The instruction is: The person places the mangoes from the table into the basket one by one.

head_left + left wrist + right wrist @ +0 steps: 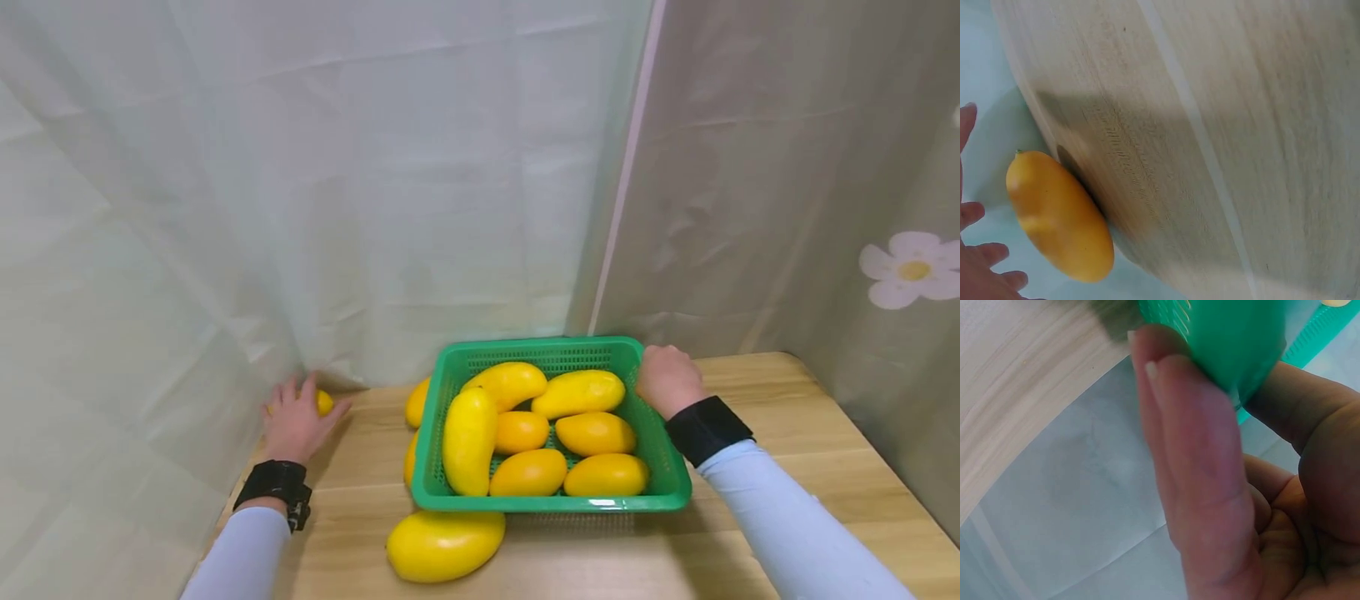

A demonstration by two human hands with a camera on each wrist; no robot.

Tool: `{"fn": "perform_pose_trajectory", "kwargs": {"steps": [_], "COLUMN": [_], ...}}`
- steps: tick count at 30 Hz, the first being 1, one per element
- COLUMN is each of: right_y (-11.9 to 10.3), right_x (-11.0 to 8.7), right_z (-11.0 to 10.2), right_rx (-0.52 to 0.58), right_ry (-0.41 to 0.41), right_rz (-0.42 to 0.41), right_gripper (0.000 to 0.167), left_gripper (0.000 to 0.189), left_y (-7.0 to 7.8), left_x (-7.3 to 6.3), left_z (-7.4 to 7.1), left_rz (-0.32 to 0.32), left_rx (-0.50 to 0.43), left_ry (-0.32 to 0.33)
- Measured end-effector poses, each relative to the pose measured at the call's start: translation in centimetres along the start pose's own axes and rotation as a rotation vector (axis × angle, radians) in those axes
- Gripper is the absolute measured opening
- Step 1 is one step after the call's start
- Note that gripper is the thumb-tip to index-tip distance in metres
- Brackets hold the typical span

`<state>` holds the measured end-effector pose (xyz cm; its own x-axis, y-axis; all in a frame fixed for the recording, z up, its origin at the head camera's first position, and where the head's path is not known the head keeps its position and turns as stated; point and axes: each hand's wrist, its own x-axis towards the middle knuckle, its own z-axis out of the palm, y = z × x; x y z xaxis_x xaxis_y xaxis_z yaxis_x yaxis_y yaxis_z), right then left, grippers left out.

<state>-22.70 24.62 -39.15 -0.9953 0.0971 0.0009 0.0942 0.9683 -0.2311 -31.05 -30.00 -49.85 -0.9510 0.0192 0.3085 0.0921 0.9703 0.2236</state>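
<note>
My right hand [670, 379] grips the right rim of a green plastic basket [551, 503]. In the right wrist view its thumb and fingers [1204, 444] pinch the green edge from both sides. Several yellow mangoes lie in the basket, among them a long one [470, 442] along the left wall. At the far left, my left hand [294, 421] spreads its fingers over a mango [324, 403], which it partly hides in the head view. The left wrist view shows this mango [1060, 215] whole, against the sheet at the table's edge, with the loosely bent fingers beside it.
One mango [446, 546] lies on the wooden table [795, 417] before the basket, partly under its near rim. Two more mangoes peek out at the basket's left side, one of them at the back [417, 403]. Hanging sheets [450, 192] wall in the table's back and sides.
</note>
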Motion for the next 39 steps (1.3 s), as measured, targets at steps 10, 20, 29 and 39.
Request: {"fn": "perform_pose_trajectory", "kwargs": {"steps": [10,20,29,39], "right_y": [-0.2,-0.5,-0.2,-0.1], "right_x": [0.1,0.1,0.2,0.4], "right_z": [-0.1,-0.2,0.1,-0.1], "right_rx": [0.007,0.006,0.002,0.007], "right_ry": [-0.007,-0.055,-0.03,-0.048], "right_rz": [0.011,0.038,0.026,0.031], "right_gripper": [0.005,0.006,0.005,0.008], "left_gripper": [0.085,0.077,0.077,0.068], "left_y": [-0.7,-1.3,-1.2,-1.2], "left_x": [-0.4,-0.5,-0.6,-1.0], "left_z": [0.6,1.0,0.8,0.4], "left_rz": [-0.071,-0.12,-0.128,-0.15], "left_rx": [-0.007,0.014,0.046,0.07], "left_ry": [-0.1,-0.151,-0.18,-0.171]}}
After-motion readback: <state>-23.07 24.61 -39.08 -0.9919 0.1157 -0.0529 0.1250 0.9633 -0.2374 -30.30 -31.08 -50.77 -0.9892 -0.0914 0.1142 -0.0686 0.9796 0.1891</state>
